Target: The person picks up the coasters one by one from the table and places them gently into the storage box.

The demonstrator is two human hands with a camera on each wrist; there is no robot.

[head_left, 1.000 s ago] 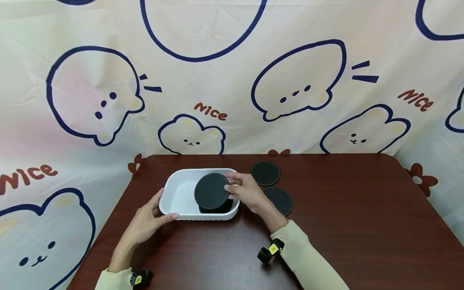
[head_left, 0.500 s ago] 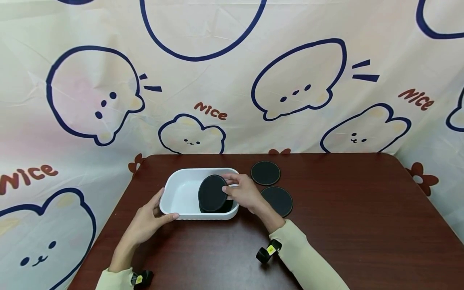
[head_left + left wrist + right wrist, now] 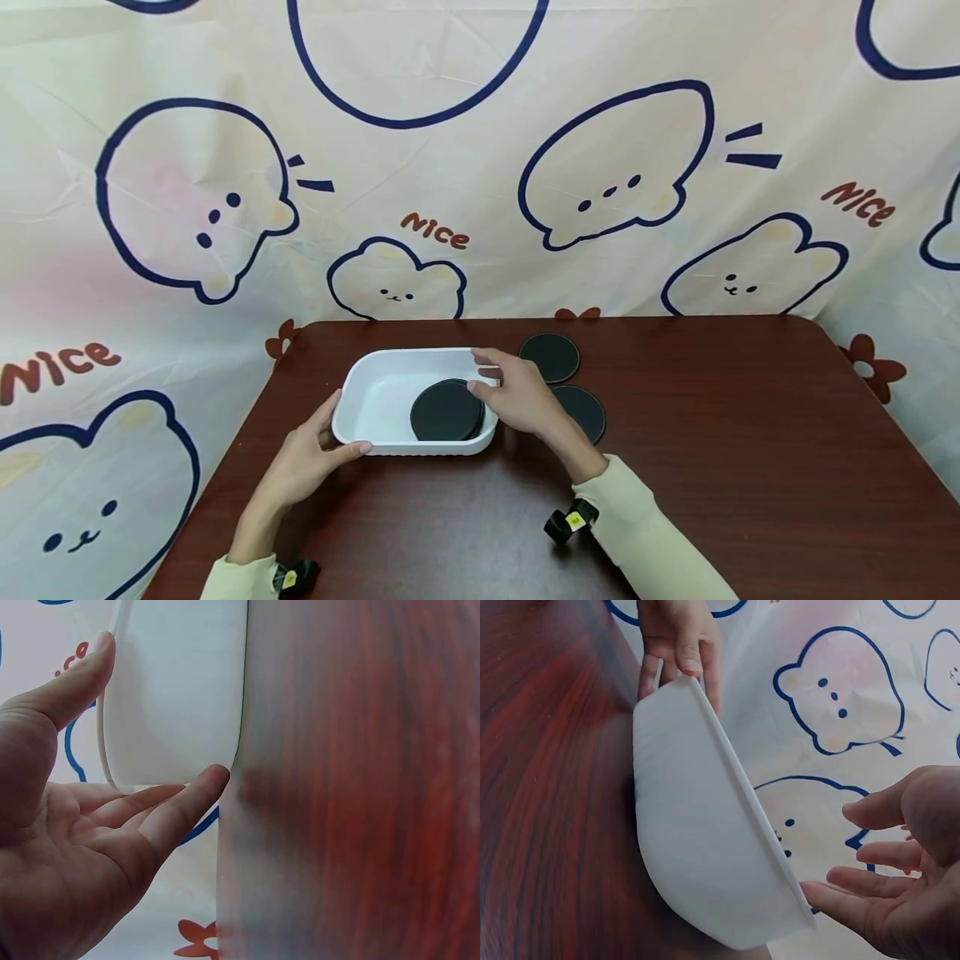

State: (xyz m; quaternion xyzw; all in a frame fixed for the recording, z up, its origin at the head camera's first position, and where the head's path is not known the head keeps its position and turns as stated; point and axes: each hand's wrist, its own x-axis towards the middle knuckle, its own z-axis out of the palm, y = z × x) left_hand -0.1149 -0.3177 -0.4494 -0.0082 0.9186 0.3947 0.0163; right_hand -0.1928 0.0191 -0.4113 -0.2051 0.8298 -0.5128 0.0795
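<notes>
A white rectangular tray (image 3: 378, 396) with rounded corners stands on the table. Inside its right half lies a small stack of round black coasters (image 3: 447, 412), the top one slightly offset from what lies beneath. My left hand (image 3: 296, 458) grips the tray's left end, its thumb at the front rim and its fingers against the end wall. Over the right rim is my right hand (image 3: 521, 396), thumb and fingers spread apart with nothing between them. In the right wrist view, its fingertip is right at the rim, while the tray hides the coasters.
Two more black coasters lie right of the tray: a far one (image 3: 550, 357) and a nearer one (image 3: 583, 412), partly behind the right wrist. The dark brown table (image 3: 750, 450) ends at a patterned cloth backdrop (image 3: 480, 167). Each wrist wears a small black camera.
The coaster that my right hand held tilted has dropped flat onto the stack in the tray. My right fingers have let go and shifted slightly right. My left hand keeps its hold.
</notes>
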